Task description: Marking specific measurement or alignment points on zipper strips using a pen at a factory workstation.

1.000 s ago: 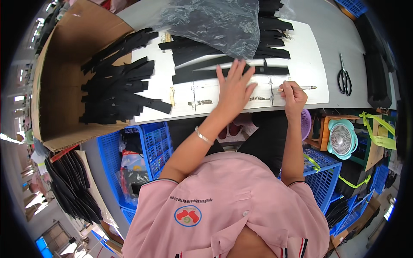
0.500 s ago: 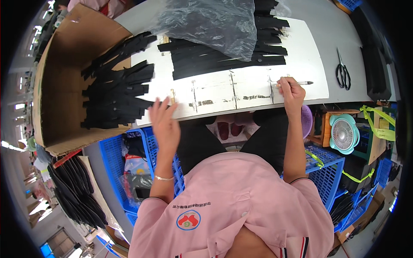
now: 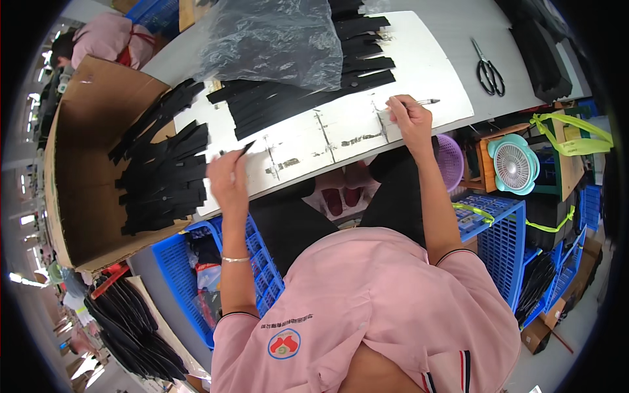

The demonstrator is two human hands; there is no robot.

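Note:
A white board lies on the grey table, with dark lines and smudges marked across its near part. My right hand is closed round a slim pen over the right side of these marks. Near the board's left end, my left hand is closed, and the dark end of a black strip sticks out from its fingers; the rest of it is hidden. Many black strips lie side by side on the board, partly under a clear plastic sheet. More black strips spread out of a cardboard box.
The open cardboard box stands on its side at the left. Black-handled scissors lie at the back right, near dark stacked pieces. Below the table edge are blue crates, a small teal fan and a purple basket.
My left hand was open with spread fingers; now it is closed on a black strip. My right hand keeps the pen. The whole view has shifted and turned somewhat.

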